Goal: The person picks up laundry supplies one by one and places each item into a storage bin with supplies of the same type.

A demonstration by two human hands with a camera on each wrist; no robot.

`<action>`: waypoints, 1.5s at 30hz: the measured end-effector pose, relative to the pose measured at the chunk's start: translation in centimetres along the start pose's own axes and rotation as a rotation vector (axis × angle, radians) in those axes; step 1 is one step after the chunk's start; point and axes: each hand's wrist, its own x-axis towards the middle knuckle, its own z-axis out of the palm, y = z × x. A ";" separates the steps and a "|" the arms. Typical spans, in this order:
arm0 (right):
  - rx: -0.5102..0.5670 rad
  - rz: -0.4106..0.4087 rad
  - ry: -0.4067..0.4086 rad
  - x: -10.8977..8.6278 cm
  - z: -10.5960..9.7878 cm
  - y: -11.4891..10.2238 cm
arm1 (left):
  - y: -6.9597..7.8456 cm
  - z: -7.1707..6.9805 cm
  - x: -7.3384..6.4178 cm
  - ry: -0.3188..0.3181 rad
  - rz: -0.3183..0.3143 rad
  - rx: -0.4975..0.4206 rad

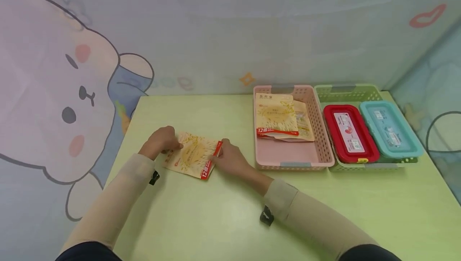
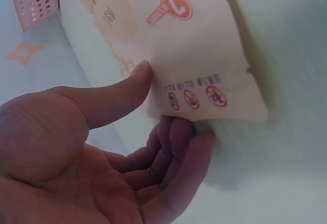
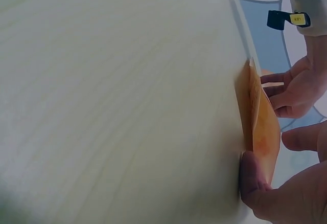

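A flat cream-and-gold pouch [image 1: 192, 153] with a red band along one end lies near the table's left-middle part. At its plain end, my left hand [image 1: 163, 140] pinches the edge; in the left wrist view the thumb is on the printed face and the curled fingers [image 2: 179, 137] are underneath. My right hand [image 1: 230, 159] holds the red-banded end from the right. From the right wrist, the pouch [image 3: 265, 132] appears nearly edge-on, slightly bulged, with a right fingertip under its near edge and the thumb at its upper face.
Right of the hands stands a pink basket [image 1: 288, 155] with similar pouches [image 1: 277, 113] inside. Beside it, a green basket [image 1: 345, 97] carries a red-lidded box [image 1: 349, 133] and a turquoise-lidded box [image 1: 390, 129]. A printed cloth backdrop [image 1: 216, 33] rises behind the table [image 1: 194, 221].
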 end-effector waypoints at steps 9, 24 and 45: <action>0.038 0.041 0.016 0.5 0.7 0.4 | -0.7 0.5 0.6 -0.001 0.000 0.010; 0.052 0.073 -0.002 0.3 1.5 1.3 | -0.6 1.5 -0.2 -0.017 0.001 -0.039; 0.035 0.053 0.030 1.0 0.6 1.1 | -0.2 0.3 0.7 -0.020 -0.001 -0.071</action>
